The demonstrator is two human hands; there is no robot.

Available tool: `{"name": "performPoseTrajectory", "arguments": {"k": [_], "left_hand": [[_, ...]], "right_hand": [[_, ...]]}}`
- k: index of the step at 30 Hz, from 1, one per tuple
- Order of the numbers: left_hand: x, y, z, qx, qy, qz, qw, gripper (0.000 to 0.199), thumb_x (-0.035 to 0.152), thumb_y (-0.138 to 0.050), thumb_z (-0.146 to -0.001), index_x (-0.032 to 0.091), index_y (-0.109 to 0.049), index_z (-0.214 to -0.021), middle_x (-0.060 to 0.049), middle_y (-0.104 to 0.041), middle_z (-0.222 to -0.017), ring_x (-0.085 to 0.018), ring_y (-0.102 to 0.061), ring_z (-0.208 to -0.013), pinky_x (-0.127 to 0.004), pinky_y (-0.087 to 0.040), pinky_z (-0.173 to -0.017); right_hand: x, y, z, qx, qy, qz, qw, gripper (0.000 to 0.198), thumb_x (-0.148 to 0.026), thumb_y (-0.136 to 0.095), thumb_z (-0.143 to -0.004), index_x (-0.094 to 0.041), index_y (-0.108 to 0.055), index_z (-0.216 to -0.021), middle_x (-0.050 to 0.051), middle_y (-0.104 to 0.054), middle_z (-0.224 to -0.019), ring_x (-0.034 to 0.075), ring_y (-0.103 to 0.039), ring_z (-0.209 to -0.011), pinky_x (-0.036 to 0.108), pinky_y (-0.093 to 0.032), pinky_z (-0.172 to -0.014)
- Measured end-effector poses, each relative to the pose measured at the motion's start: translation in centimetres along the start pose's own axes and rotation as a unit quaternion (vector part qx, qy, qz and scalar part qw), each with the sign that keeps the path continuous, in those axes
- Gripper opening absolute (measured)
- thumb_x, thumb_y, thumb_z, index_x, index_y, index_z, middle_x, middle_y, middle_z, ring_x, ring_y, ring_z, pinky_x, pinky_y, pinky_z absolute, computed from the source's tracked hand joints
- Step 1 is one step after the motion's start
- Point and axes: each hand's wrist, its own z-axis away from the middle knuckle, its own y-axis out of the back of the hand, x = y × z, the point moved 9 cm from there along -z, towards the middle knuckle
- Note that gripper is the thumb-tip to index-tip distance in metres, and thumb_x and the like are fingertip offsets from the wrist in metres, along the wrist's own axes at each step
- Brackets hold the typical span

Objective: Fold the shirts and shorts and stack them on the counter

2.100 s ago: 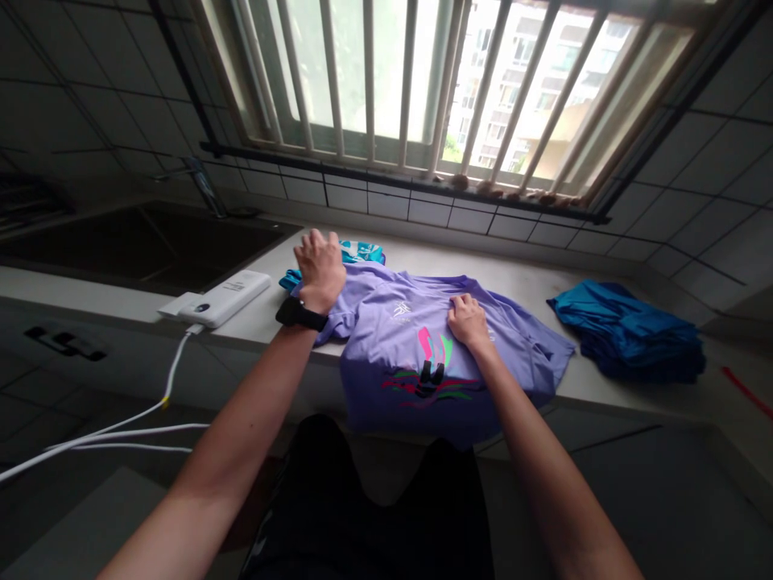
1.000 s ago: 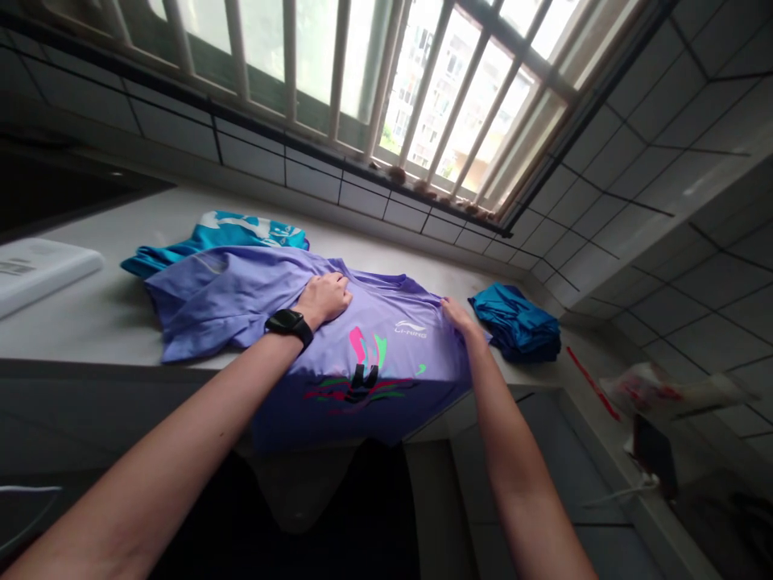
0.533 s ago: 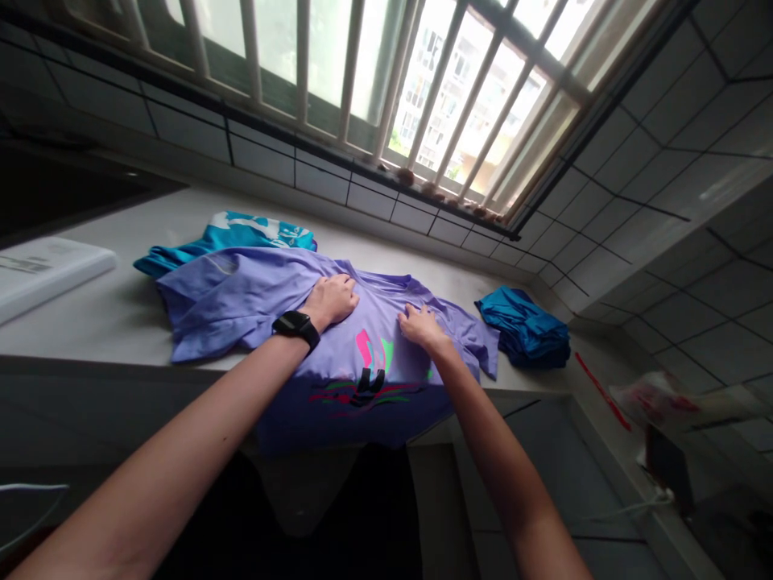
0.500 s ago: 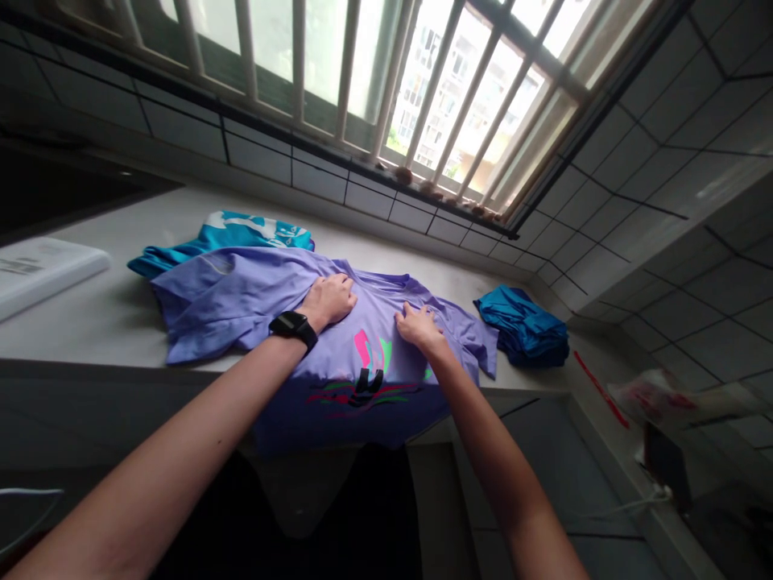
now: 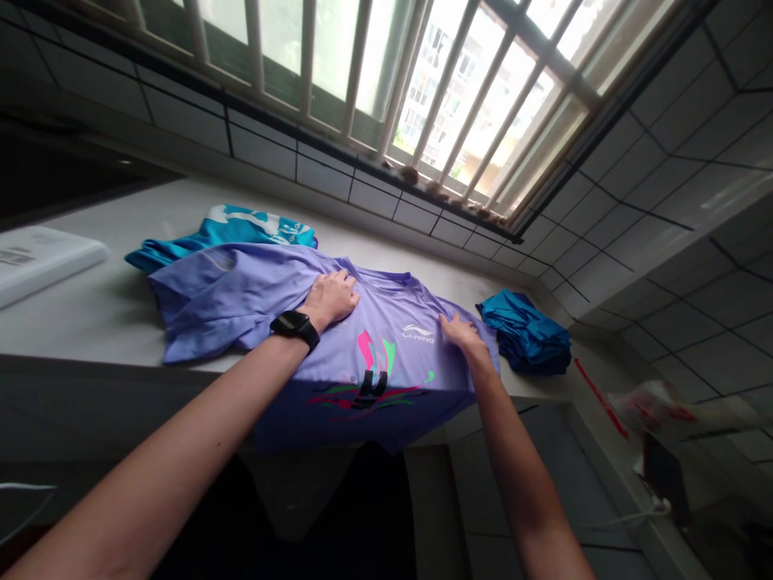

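Smooth purple cloth shirt, matt pale counter, glossy wall tiles

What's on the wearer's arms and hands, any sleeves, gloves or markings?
Both forearms are bare: no sleeves in view, no gloves. The left hand has a black watch with a dark rectangular face strapped at the wrist. The right hand and its wrist carry nothing. No rings or markings can be made out.

lilac shirt spread flat over counter edge
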Motion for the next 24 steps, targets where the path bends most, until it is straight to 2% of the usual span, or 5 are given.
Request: {"name": "performPoseTrajectory", "arguments": {"k": [5,8,13,18,24], "left_hand": [[0.1,0.2,0.2,-0.007,0.004,0.008,1.000,0.042,0.027,-0.041,-0.097,0.010,-0.069,-0.124,-0.020,-0.066,-0.134,-0.032,-0.064,-0.121,-0.041,-0.046,-0.099],[0.1,0.2,0.1,-0.010,0.004,-0.002,1.000,0.041,0.027,-0.041,-0.098,0.012,-0.070,-0.123,-0.020,-0.067,-0.133,-0.031,-0.064,-0.121,-0.040,-0.046,-0.099],[0.1,0.0,0.0,-0.008,0.001,-0.018,1.000,0.042,0.027,-0.041,-0.098,0.011,-0.069,-0.125,-0.019,-0.067,-0.135,-0.031,-0.064,-0.122,-0.039,-0.047,-0.097],[0.1,-0.2,0.0,-0.007,-0.005,-0.014,1.000,0.043,0.027,-0.040,-0.098,0.011,-0.068,-0.126,-0.019,-0.066,-0.136,-0.031,-0.063,-0.123,-0.039,-0.047,-0.097],[0.0,-0.2,0.0,-0.001,0.000,-0.013,1.000,0.041,0.026,-0.041,-0.097,0.014,-0.069,-0.124,-0.017,-0.068,-0.134,-0.029,-0.064,-0.120,-0.038,-0.047,-0.096]], "right_hand": [[1.8,1.2,0.2,0.013,-0.102,0.029,0.994,0.064,-0.043,-0.037,-0.107,-0.006,-0.040,-0.160,0.040,-0.036,-0.160,0.051,-0.039,-0.150,0.082,-0.034,-0.107],[-2.9,0.7,1.1,0.040,0.025,0.048,0.998,0.058,-0.033,-0.042,-0.105,-0.009,-0.044,-0.159,0.032,-0.038,-0.164,0.043,-0.034,-0.155,0.074,-0.025,-0.119],[-12.0,-3.6,4.9,0.025,0.279,0.036,0.959,0.056,-0.038,-0.036,-0.108,-0.026,-0.041,-0.162,0.007,-0.029,-0.175,0.027,-0.023,-0.162,0.055,-0.022,-0.130],[-13.2,-5.7,5.5,0.024,0.281,0.005,0.959,0.056,-0.035,-0.031,-0.109,-0.024,-0.040,-0.163,0.005,-0.025,-0.176,0.026,-0.019,-0.163,0.057,-0.017,-0.131],[-12.5,-4.3,3.3,0.042,0.252,0.011,0.967,0.056,-0.042,-0.036,-0.107,-0.022,-0.045,-0.158,0.010,-0.037,-0.171,0.026,-0.034,-0.156,0.052,-0.025,-0.128]]}}
